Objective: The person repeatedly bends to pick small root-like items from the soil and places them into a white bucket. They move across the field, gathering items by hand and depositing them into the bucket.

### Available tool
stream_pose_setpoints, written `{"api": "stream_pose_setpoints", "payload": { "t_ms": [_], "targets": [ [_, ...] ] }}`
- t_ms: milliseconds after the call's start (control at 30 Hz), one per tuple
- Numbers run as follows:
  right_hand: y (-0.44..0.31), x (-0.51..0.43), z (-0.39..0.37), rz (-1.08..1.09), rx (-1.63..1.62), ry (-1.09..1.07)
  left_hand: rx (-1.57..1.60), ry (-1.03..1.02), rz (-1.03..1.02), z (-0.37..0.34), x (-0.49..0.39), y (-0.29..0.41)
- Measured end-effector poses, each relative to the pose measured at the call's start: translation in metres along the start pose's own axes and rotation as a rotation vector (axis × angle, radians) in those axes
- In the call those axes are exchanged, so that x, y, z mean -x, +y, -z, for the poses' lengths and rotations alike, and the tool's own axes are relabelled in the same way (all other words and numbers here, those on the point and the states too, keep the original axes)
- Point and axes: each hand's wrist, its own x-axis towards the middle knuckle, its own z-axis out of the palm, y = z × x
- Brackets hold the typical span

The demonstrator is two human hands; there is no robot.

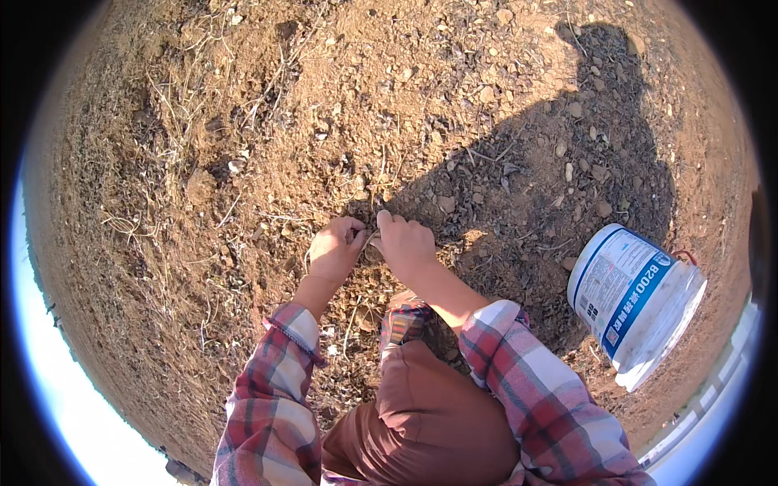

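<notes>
Both of my hands are close together, low over dry, crumbly brown soil (285, 182). My left hand (334, 250) has its thumb and fingers pinched on a thin dry plant stem (367, 240). Part of a stem also loops out along that hand's outer side. Just to the right, my right hand (406, 248) is curled, its fingertips on the same stem. The back of the hand hides most of its grip. Whether anything hangs from the stem cannot be made out.
A white plastic bucket (635, 297) with a blue printed band leans on the ground at right. My shoe (404, 325) is planted just below my hands. Pale pods, one a peanut-like pod (568, 172), lie among clods in my shadow. Dry stems (127, 225) litter the left.
</notes>
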Motion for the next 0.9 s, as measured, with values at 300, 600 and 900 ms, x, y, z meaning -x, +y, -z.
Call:
{"api": "stream_pose_setpoints", "payload": {
  "t_ms": [300,600,900],
  "targets": [
    [0.029,-0.007,0.059,-0.326,-1.579,-0.313,0.053,-0.041,0.086,-0.008,0.008,0.002],
    [-0.017,-0.073,0.037,0.093,-0.001,-0.028,0.755,0.309,0.392,0.045,0.03,-0.077],
    [0.036,0.025,0.065,-0.227,-1.55,-0.47,-0.332,0.228,0.718,0.072,-0.039,-0.177]
  ]
}}
